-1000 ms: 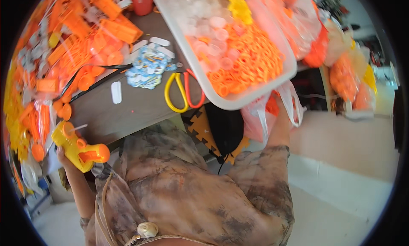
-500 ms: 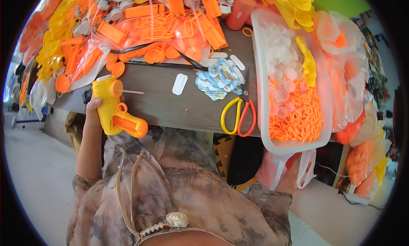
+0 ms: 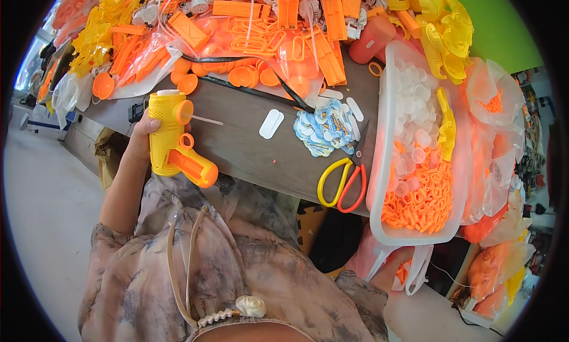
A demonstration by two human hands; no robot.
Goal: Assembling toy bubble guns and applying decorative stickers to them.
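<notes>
My left hand (image 3: 144, 133) is wrapped round a yellow and orange toy gun (image 3: 165, 142), held upright above the table's left front edge. Its orange-lined handle (image 3: 192, 165) points down to the right, and a thin pale tube (image 3: 207, 120) sticks out beside its round orange cap. My right arm (image 3: 386, 273) reaches down into a white and pink plastic bag (image 3: 419, 270) below the table edge. The fingers of that hand are hidden there. Small orange pieces (image 3: 404, 272) show at the bag's opening.
A translucent tub (image 3: 376, 185) at the right holds orange rings and clear caps. Scissors (image 3: 342, 185) with yellow and red handles lie left of it, near printed stickers (image 3: 323, 129) and white oval strips (image 3: 271, 124). Orange and yellow plastic parts (image 3: 249, 31) pile up behind.
The whole view has swung, so the table and tub appear lower and farther right. Orange pieces now show at the bag beside my right arm. My left hand still holds the toy gun.
</notes>
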